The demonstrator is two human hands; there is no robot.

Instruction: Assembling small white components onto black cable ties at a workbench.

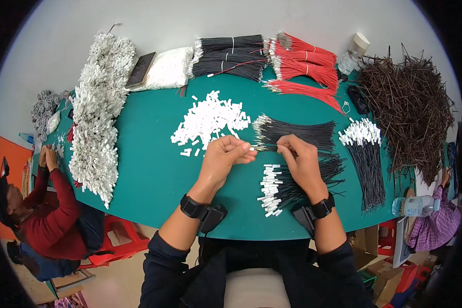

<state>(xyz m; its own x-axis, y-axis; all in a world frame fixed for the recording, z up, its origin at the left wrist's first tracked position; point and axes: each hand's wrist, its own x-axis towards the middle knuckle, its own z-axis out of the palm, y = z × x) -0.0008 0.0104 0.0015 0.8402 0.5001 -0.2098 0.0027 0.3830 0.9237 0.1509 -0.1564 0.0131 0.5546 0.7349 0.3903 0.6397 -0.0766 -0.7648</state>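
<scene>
Between finger and thumb, my left hand (pixel 225 156) pinches a small white plastic connector housing (pixel 252 148). My right hand (pixel 300 159), fingers closed, grips a black wire whose metal-tipped end points at the housing; whether the tip is inside it I cannot tell. Just beyond my hands lies a bundle of black wires (pixel 303 134) with bare metal terminals at the left end. Under my right hand rests a pile of black wires with white housings (pixel 270 190) on their ends. Loose white housings (pixel 210 119) are heaped beyond my left hand.
On the green table (pixel 149 154) lie black wire bundles (pixel 231 59), red wire bundles (pixel 305 61), capped wires (pixel 367 164), a long white connector heap (pixel 95 118), a phone (pixel 141 70) on a white bag (pixel 169 69), a dark wire tangle (pixel 405 108) and a bottle (pixel 415 206). A person (pixel 49 220) sits left.
</scene>
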